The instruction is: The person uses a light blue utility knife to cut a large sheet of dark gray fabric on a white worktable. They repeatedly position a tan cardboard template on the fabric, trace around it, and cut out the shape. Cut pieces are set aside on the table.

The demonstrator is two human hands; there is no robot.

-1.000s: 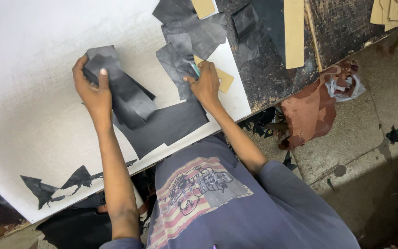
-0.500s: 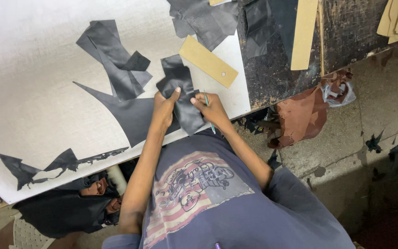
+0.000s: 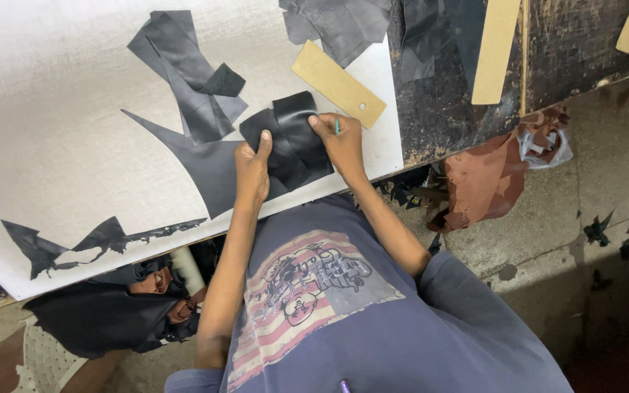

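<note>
Black leather is the material in hand. Only the head view is given. A small black leather piece [image 3: 290, 138] is pinned flat on the white cutting board [image 3: 52, 109] near its front edge, where half a second ago it was only being gathered under the fingers, and a second ago the left hand was pressing a different, larger piece further left. The left hand [image 3: 252, 167] is now closed over the piece's left edge, thumb on top. The right hand [image 3: 340, 142] presses its right edge and is clamped on a thin green-tipped tool [image 3: 336, 126], probably a pen or knife; the tip is too small to tell. Both hands have thus been brought together onto one piece, which suggests that marking or cutting is being set up.

Just beside the right hand lies a tan cardboard template [image 3: 338, 84], not touched. A larger black offcut [image 3: 191, 149] is spread to the left, partly under the held piece.

As for containers, a crumpled plastic bag [image 3: 544, 145] hangs near brown leather scraps [image 3: 485, 182] by the bench edge; its contents cannot be made out.
</note>
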